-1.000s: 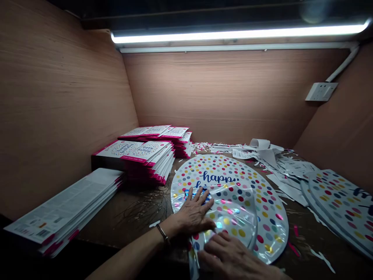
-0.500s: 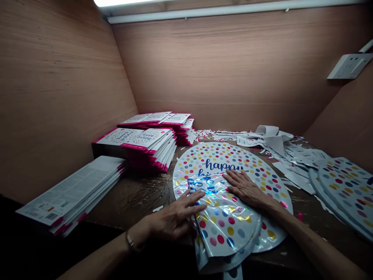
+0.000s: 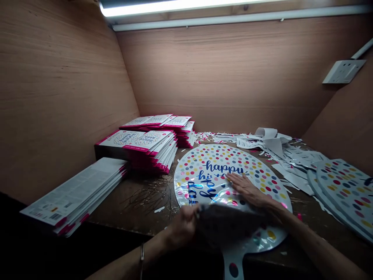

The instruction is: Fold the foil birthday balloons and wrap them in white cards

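Observation:
A round foil balloon (image 3: 230,163) printed with coloured dots and blue "happy" lettering lies flat on the brown table (image 3: 140,202). Its near part is folded up and over, the dark underside (image 3: 230,225) facing me. My left hand (image 3: 183,227) is closed, pinching the left edge of that folded flap. My right hand (image 3: 247,188) lies flat with fingers stretched out on the balloon just past the fold. The balloon's neck tab (image 3: 231,266) hangs over the table's front edge.
Stacks of pink-edged printed cards (image 3: 145,146) stand at the back left, with a longer white stack (image 3: 75,192) nearer the front left. Paper scraps and strips (image 3: 274,146) litter the back right. More dotted balloons (image 3: 344,190) lie at the right. A wall socket (image 3: 339,71) is upper right.
My left hand has gone from lying open on the flap to pinching its edge and lifting it, so the dark underside now shows. My right hand has stayed flat on the balloon.

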A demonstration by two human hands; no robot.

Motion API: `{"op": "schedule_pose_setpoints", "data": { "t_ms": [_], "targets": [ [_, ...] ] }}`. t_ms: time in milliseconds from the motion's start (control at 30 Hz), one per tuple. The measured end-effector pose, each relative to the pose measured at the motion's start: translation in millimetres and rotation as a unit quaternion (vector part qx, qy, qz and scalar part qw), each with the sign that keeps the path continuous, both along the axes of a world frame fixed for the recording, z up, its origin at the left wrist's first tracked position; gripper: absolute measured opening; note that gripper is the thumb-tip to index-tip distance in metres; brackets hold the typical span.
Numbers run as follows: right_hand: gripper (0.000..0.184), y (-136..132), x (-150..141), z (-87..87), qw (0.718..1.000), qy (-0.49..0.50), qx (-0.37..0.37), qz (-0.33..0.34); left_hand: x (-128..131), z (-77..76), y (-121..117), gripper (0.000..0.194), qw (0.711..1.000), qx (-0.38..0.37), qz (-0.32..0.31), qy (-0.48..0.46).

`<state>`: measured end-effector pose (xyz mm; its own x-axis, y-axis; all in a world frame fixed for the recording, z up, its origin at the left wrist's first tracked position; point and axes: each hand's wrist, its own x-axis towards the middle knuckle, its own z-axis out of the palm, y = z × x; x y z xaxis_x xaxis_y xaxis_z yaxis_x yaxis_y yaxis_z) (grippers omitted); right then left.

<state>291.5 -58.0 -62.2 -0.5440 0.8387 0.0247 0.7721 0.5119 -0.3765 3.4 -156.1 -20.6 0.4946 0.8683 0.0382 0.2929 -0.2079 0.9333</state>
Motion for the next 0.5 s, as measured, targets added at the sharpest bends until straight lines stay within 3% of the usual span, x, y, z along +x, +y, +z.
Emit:
{"op": "schedule_pose_setpoints", "data": {
  "t_ms": [33,100,167,233,300,367,400,467,500],
  "targets": [
    [0.051,2,6,5.3,1.0,0.017,0.001,-0.006,3,-1.1,8,0.023,0.994,-0.061,0.091,-0.026],
    [0.052,2,16,19.5,0.998,0.05,0.019,-0.04,12,-3.1,24,0.02,0.952,-0.173,0.243,-0.074],
    [0.053,-8,16,35.4,0.99,0.079,0.062,-0.095,20,-5.7,37,0.012,0.909,-0.247,0.32,-0.103],
    [0.054,-28,3,47.6,0.984,0.09,0.131,-0.081,28,-9.1,44,0.007,0.898,-0.271,0.33,-0.105],
    [0.057,-51,-19,50.1,0.982,0.067,0.174,0.036,36,-12.2,43,0.005,0.889,-0.291,0.337,-0.109],
    [0.061,-69,-43,41.1,0.977,0.028,0.151,0.151,41,-12.2,38,0.007,0.889,-0.294,0.334,-0.107],
    [0.063,-74,-52,33.3,0.977,0.018,0.122,0.175,41,-10.2,34,0.01,0.891,-0.291,0.332,-0.103],
    [0.062,-76,-62,16.0,0.982,0.02,0.067,0.174,36,-2.0,26,0.017,0.896,-0.268,0.342,-0.093],
    [0.06,-74,-64,8.7,0.984,0.03,0.048,0.169,31,3.7,21,0.023,0.917,-0.218,0.327,-0.071]
  ]
}}
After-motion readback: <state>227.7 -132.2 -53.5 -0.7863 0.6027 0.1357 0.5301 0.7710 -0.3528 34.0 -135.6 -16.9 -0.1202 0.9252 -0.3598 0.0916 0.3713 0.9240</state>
